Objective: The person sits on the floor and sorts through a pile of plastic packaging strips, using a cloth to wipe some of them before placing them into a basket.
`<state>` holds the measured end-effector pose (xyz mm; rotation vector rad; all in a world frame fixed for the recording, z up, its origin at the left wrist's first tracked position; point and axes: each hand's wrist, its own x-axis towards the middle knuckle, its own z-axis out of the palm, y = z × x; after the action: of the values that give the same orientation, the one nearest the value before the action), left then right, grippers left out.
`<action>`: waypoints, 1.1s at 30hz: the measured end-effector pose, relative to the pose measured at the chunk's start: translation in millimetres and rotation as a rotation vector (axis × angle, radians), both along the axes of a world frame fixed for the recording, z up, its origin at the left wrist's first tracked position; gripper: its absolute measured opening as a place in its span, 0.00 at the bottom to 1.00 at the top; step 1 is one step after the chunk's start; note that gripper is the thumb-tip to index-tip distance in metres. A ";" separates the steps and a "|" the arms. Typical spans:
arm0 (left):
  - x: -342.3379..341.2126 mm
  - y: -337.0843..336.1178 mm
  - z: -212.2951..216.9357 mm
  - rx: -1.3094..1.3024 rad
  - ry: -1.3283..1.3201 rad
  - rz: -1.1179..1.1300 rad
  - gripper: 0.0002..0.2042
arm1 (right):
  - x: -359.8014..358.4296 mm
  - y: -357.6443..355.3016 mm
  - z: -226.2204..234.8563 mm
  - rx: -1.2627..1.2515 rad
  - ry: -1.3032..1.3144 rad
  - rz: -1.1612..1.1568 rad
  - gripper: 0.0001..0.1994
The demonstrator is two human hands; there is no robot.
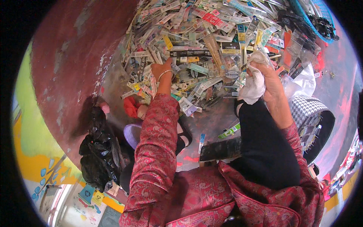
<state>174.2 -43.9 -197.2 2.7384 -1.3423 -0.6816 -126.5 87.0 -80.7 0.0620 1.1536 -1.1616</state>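
left hand [162, 70], silver bangle at wrist, fingers curled down into large heap of flat printed plastic packets [196, 45]; whether clamped on packet, cannot tell. right hand [269, 81] at heap's near right edge, closed around crumpled white cloth [252, 87]. advise: lift single packet, avoid dragging neighbours.

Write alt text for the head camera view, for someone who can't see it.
A person in red patterned sleeves reaches the left hand into a big floor pile of small packaged items while the right hand holds a white cloth. A black plastic bag lies at left.
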 end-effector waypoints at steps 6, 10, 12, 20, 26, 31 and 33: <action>33.5 -7.2 -29.7 -0.003 0.067 -0.070 0.29 | 1.4 0.8 0.4 -0.002 -0.009 0.021 0.08; 0.2 16.0 -0.2 -0.006 0.047 -0.342 0.18 | -1.0 1.6 -6.2 0.000 -0.031 0.033 0.09; -12.3 43.0 10.3 0.010 0.110 -0.467 0.17 | 1.0 0.1 -2.7 0.009 -0.014 -0.005 0.09; -9.1 169.9 26.5 0.167 0.595 -0.510 0.18 | -1.4 2.7 -7.7 -0.040 -0.108 -0.008 0.08; 6.7 137.4 38.7 -0.067 0.640 -0.088 0.21 | 1.5 0.3 -1.2 0.041 0.008 -0.042 0.05; 86.6 66.0 -19.6 -0.320 0.368 -0.051 0.27 | 7.7 -0.7 1.6 0.016 0.012 -0.005 0.05; 63.6 30.4 -7.7 -0.253 0.165 -0.234 0.30 | 3.5 0.3 -3.0 -0.010 0.005 -0.002 0.05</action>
<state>237.9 -13.5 -204.9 2.3018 -1.6013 -0.6773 -123.0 87.3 -83.6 0.0527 1.1523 -1.1698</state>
